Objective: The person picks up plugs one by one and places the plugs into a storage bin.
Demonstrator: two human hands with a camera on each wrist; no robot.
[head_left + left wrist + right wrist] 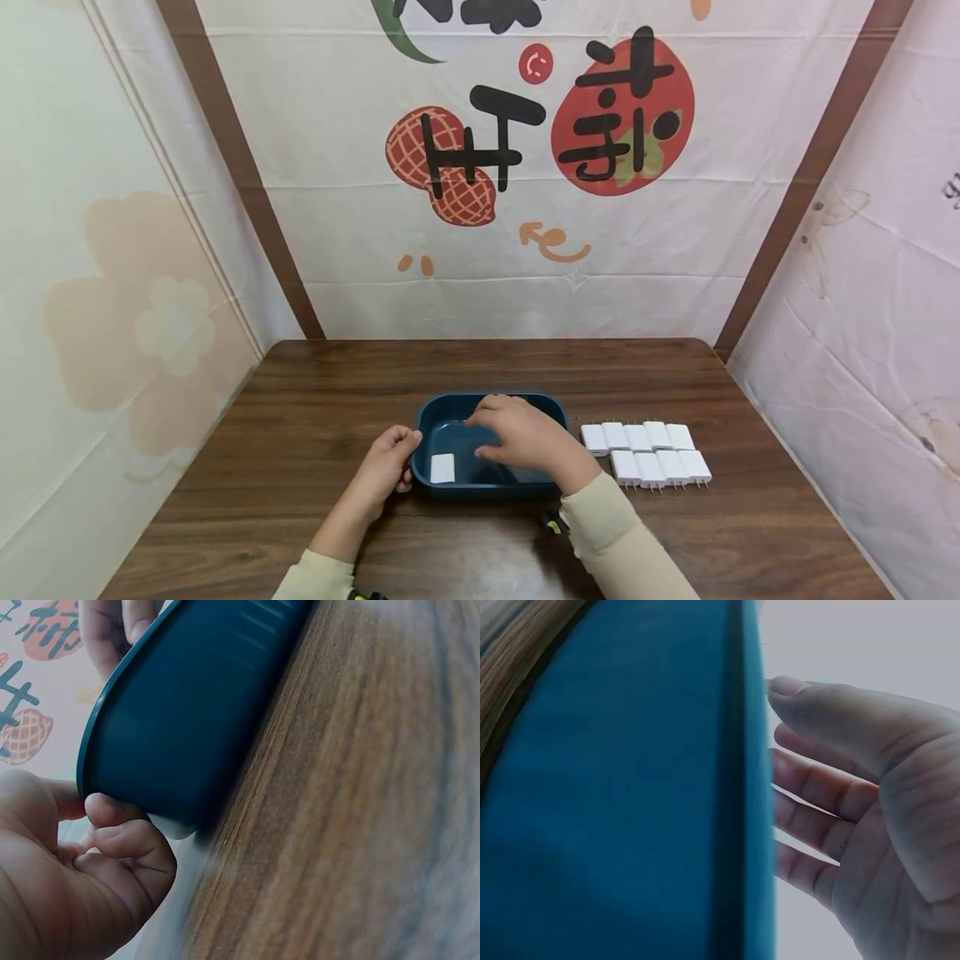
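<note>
A dark blue plastic basin (495, 492) sits on the table, with one white charger (442, 468) lying in its front left corner. My left hand (388, 467) grips the basin's left rim; the left wrist view shows its thumb at the rim and its fingers curled against the outer wall. Over the basin's inside hovers my right hand (521, 433), its thumb apart from the loosely bent fingers. Nothing shows between them, though in the right wrist view the basin wall (630, 780) hides the fingertips. Right of the basin, several white chargers (648, 467) with metal prongs lie in two rows.
A brown wood-grain table (337, 375) carries everything. Behind it hangs a white printed cloth (525, 308), with more cloth on both sides. A small dark and yellow-green item (553, 525) shows by my right sleeve.
</note>
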